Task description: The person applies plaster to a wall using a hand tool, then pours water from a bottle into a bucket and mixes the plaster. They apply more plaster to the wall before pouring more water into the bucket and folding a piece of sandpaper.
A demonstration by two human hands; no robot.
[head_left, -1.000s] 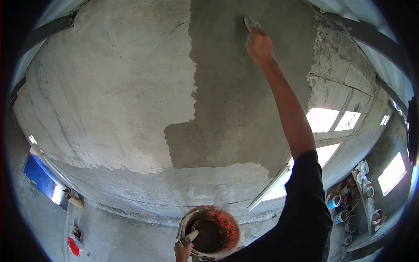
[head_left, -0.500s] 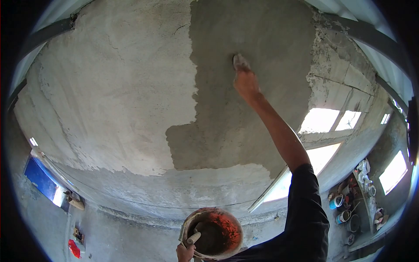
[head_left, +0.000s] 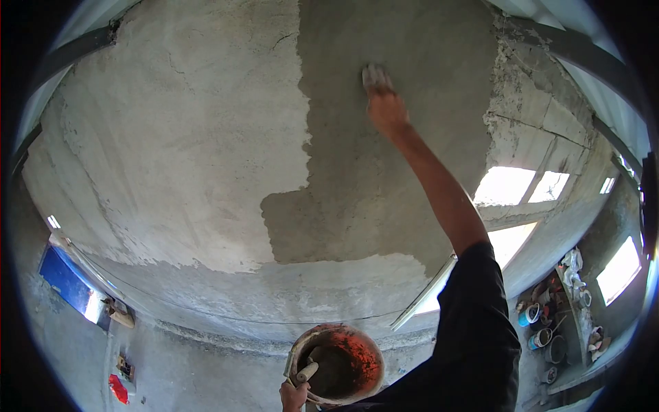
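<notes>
My right hand is raised against the dark, damp plaster patch on the wall. Its fingers are wrapped round a pale, plaster-smeared object too small to name. Low in the view, my left hand grips the rim of a round bucket with red and grey smears inside. A tool with a pale handle leans in the bucket above that hand, its lower end in the dark mix.
Lighter dry plaster covers the wall on the left. Bright window openings are at the right. Several buckets and a cluttered shelf stand low right. A blue panel and a red item are low left.
My right hand has moved slightly up and left along the damp plaster. My left hand and the bucket have barely shifted.
</notes>
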